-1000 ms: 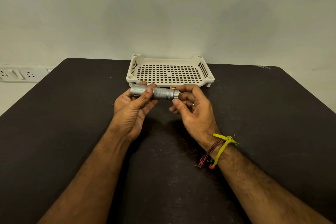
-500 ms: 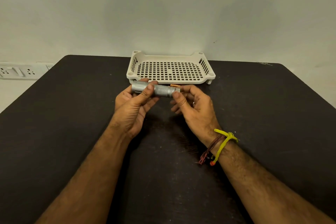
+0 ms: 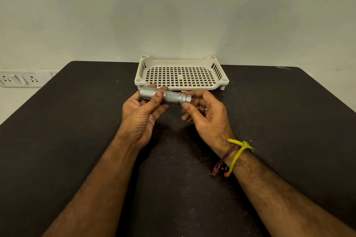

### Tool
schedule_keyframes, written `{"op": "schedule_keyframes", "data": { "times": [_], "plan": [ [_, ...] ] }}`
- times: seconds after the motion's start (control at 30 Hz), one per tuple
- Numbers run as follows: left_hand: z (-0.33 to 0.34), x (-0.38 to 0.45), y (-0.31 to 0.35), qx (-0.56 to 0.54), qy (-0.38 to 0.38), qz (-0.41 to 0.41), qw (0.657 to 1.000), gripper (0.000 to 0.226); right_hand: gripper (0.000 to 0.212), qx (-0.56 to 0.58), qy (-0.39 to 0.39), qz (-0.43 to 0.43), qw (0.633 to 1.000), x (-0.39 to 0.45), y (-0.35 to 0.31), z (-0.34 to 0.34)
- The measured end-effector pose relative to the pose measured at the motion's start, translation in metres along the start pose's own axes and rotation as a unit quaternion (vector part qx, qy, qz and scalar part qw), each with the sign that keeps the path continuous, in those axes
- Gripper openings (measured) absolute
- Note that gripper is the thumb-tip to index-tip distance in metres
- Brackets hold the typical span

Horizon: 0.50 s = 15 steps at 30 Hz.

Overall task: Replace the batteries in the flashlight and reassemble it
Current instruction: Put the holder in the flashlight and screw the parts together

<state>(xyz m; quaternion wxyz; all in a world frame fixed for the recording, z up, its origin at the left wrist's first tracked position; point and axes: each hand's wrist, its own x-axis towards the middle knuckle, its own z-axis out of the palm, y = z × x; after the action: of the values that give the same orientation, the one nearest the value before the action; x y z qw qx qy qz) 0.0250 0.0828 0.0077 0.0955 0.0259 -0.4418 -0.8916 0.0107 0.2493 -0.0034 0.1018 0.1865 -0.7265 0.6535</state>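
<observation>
Left hand (image 3: 141, 110) grips flashlight (image 3: 166, 96); right hand (image 3: 207, 116) fingers its tail end.

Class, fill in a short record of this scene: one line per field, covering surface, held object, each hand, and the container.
surface: dark matte table
held object: silver knurled metal flashlight, horizontal, above the table
left hand: grips the flashlight's wider end
right hand: fingertips at the narrow end, beside a small copper-coloured piece
container: cream perforated plastic tray, nothing visible inside

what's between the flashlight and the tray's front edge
In the head view, nothing: only a thin strip of dark table separates the flashlight, held in the left hand, from the tray.
</observation>
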Motion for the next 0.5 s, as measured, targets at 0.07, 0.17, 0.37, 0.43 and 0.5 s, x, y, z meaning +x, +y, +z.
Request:
{"op": "schedule_keyframes", "data": {
  "times": [0.07,0.17,0.37,0.43,0.5],
  "plan": [
    [0.0004,0.0001,-0.0003,0.004,0.009,0.003,1.0,0.04,0.009,0.011,0.0,0.023,1.0,0.0007,-0.0002,-0.0018],
    [0.0012,0.0002,0.0008,0.004,0.022,0.01,1.0,0.039,0.026,0.017,-0.002,0.009,1.0,0.0005,-0.001,-0.0015],
    [0.0005,-0.0005,0.0016,0.027,0.022,0.019,0.999,0.04,0.012,0.035,0.023,0.002,0.999,0.0022,-0.0031,-0.0028],
    [-0.0007,-0.0001,0.0014,0.023,0.02,0.023,0.999,0.041,0.011,0.057,0.019,0.009,0.998,0.0026,-0.0035,-0.0034],
    [-0.0017,0.0007,0.0019,0.018,0.02,0.029,0.999,0.041,0.025,0.057,0.012,-0.003,0.998,0.0027,-0.0034,-0.0027]
  ]
}}
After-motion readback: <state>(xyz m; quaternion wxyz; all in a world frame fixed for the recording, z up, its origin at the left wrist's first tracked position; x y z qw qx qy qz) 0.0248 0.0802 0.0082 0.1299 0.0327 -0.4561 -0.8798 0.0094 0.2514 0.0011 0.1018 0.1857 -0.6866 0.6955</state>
